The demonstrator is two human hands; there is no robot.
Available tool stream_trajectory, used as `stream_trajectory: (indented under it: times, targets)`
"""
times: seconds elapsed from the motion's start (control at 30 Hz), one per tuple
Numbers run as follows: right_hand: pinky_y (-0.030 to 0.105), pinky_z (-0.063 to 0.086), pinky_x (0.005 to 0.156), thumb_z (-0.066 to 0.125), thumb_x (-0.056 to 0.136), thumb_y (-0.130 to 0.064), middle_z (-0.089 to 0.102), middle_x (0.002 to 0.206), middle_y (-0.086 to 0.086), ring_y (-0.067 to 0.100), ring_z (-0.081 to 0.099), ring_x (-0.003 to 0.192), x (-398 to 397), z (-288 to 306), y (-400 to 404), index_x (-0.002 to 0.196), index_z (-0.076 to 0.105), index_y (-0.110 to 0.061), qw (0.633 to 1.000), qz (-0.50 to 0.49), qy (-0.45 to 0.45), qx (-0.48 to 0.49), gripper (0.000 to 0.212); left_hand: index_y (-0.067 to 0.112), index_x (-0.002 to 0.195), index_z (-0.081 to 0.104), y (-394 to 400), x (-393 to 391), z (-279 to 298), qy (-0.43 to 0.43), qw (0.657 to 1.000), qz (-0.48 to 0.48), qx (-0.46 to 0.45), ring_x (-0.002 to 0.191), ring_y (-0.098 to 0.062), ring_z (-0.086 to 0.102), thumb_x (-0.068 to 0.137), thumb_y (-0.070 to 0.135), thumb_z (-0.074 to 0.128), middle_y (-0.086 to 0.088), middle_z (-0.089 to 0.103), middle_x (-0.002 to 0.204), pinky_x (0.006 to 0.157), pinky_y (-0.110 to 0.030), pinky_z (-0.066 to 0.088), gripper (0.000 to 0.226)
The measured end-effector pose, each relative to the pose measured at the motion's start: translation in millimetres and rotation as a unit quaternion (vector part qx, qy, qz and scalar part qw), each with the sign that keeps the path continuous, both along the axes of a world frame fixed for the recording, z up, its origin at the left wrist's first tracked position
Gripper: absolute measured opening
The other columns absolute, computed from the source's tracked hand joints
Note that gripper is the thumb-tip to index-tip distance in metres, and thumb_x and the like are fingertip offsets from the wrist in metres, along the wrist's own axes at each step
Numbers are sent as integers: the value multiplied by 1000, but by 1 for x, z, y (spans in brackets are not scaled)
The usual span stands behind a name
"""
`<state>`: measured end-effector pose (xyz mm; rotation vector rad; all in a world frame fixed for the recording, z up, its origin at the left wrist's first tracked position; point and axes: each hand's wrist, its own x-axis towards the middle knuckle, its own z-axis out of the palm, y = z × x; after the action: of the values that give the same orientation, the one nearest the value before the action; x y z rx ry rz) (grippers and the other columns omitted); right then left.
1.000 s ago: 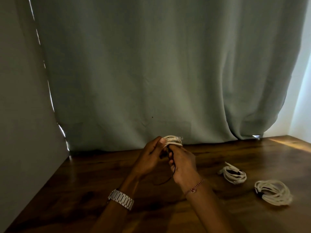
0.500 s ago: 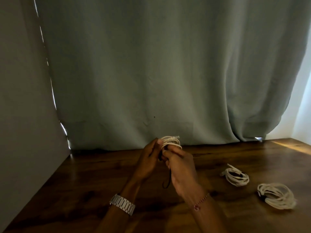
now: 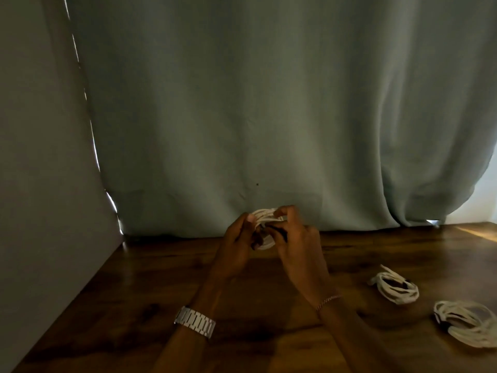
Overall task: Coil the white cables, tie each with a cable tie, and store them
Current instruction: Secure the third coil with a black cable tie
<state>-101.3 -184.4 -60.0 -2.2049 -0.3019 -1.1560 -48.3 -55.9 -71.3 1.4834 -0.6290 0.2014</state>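
Note:
A small coil of white cable (image 3: 265,216) is held above the wooden table (image 3: 150,297), in front of the curtain. My left hand (image 3: 236,249) grips its left side with thumb on top. My right hand (image 3: 295,238) pinches its right side, fingers curled over the loops. A dark cable tie (image 3: 277,230) shows between the hands, across the coil; its ends are hidden by my fingers. Two more white coils lie on the table to the right: one nearer the middle (image 3: 395,288) and one at the right edge (image 3: 468,323).
A grey-green curtain (image 3: 269,117) hangs behind the table down to its back edge. A grey wall (image 3: 40,184) borders the table on the left. Light comes in at the far right corner. A metal watch is on my left wrist.
The dark tie that hung below the coil is now drawn up between my hands. My right hand has moved up to the coil's right side. The view has shifted a little.

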Motion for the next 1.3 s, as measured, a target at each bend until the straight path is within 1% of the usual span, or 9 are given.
stream_trajectory:
  times: [0.17,0.23,0.37,0.53,0.67,0.83,1.0,1.1,1.3]
  targets:
    - [27,54,49,73,89,-20,73,79,3,14,68,62,19,6,-2,104,72,-12,983,-70,-112,-124,18,10,99,62,7,13,20,-32,999,23,12,71,-16,54,104,38,36,-2,58,75,65,-30,45,38]
    - [28,49,49,71,89,-23,72,85,0,16,65,70,26,8,-4,98,75,-16,974,-111,-136,-144,12,15,90,58,10,21,24,-44,998,45,16,67,-17,49,100,43,37,6,51,69,62,-32,42,36]
    - [27,36,63,77,80,-22,62,96,5,21,49,88,38,13,0,89,78,-19,960,-157,-157,-171,10,21,90,59,15,34,25,-42,997,65,24,66,-14,50,103,41,36,2,50,71,60,-24,43,33]
    - [33,38,69,83,78,-20,55,91,6,23,48,86,58,8,4,83,75,-17,965,-134,-132,-182,11,11,103,62,16,43,22,-45,994,74,68,69,-7,58,106,36,34,2,59,75,65,-22,49,38]
    - [33,35,70,85,77,-16,57,89,8,22,46,85,65,6,6,84,74,-13,963,-115,-173,-172,13,9,112,64,20,47,20,-57,992,68,92,70,-6,60,106,37,34,1,63,77,66,-22,49,42]
    - [35,40,64,84,79,-12,59,88,12,23,44,81,68,6,6,82,70,-7,956,-73,-229,-168,15,5,114,64,25,48,18,-48,992,65,93,65,-8,54,105,35,34,2,56,69,62,-22,46,42]
    - [33,48,62,82,81,-9,63,91,12,25,56,80,68,13,6,82,69,-4,963,-22,-217,-157,15,8,110,62,30,51,16,-23,995,49,79,68,-10,50,101,43,36,9,53,71,66,-30,46,45]
    - [36,52,66,80,83,-9,68,91,10,25,63,80,71,12,6,86,71,-4,965,-4,-211,-157,11,4,106,59,29,52,16,-32,996,47,70,68,-15,47,104,40,36,-1,53,76,66,-39,44,43]
    - [39,54,65,75,88,-13,71,94,9,25,66,84,75,8,2,91,72,-5,971,22,-177,-158,9,15,105,60,28,53,17,-88,989,76,92,65,-14,52,107,33,34,-1,52,69,64,-32,47,31]
